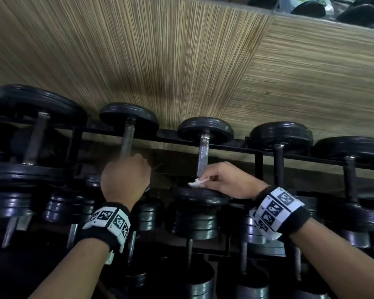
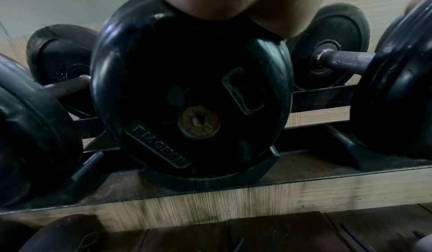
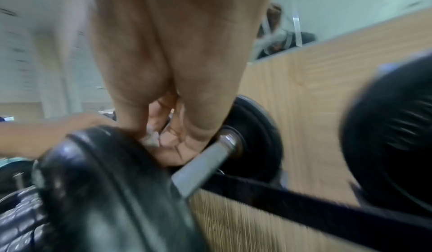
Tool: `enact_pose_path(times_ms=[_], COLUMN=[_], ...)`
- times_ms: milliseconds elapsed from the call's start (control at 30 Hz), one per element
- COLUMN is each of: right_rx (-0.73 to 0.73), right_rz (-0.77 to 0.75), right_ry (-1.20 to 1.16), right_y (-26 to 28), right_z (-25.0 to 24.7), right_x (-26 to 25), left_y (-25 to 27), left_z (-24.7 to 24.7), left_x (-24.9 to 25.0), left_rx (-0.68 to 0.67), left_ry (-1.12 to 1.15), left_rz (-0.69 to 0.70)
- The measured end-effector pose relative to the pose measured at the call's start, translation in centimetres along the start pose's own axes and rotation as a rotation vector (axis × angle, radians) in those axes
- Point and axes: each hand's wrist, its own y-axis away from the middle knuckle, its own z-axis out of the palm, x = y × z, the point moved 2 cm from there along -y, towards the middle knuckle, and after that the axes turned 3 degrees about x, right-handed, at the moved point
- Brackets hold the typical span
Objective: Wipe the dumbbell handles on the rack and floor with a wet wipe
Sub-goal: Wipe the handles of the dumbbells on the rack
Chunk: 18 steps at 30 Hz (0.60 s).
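Fingers point(image 1: 205, 174) of our right hand point(image 1: 229, 182) pinch wet wipe point(image 1: 196, 182) at near end of dumbbell handle point(image 1: 203, 156); left hand point(image 1: 125, 175) curled round neighbouring handle point(image 1: 127, 139); we'd wrap wipe fully, stroke along bar

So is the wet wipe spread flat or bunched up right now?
Bunched up. The wet wipe shows as a small crumpled wad pinched in the right hand against the near end of the handle.

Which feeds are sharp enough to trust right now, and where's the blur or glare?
Head view: sharpest, wipe at the handle readable, lower rack dark. Left wrist: dim but steady, plate lettering visible. Right wrist: motion-smeared, right hand soft.
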Motion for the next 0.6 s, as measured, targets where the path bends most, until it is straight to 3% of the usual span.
enact_pose_path(times_ms=[67,200,367,467,600], right_rx=[-0.006,-0.166,-0.082,-0.064,-0.069], right_rz=[-0.111,-0.147,-0.180,-0.066,0.288], right_ry=[0.164,0.330,0.168,0.234,0.298], right_y=[-1.8,-3.4,-0.9,0.5,0.0], right_z=[0.0,1.0,0.1,-0.6,-0.2], right_x=[-1.1,0.0,1.2,2.2,3.6], left_y=[0.0,0.1,0.2,0.2,0.2], left_z=[0.0,0.0,-0.1,0.1,0.1], left_x=[-0.1,-0.5,-0.7,-0.8,-0.7], left_rx=[0.017,0.036,0.052,0.048,0.036], left_ry=[0.009,0.020,0.026,0.024,0.034], left_rz=[0.000,-0.005,-0.005,-0.002,-0.007])
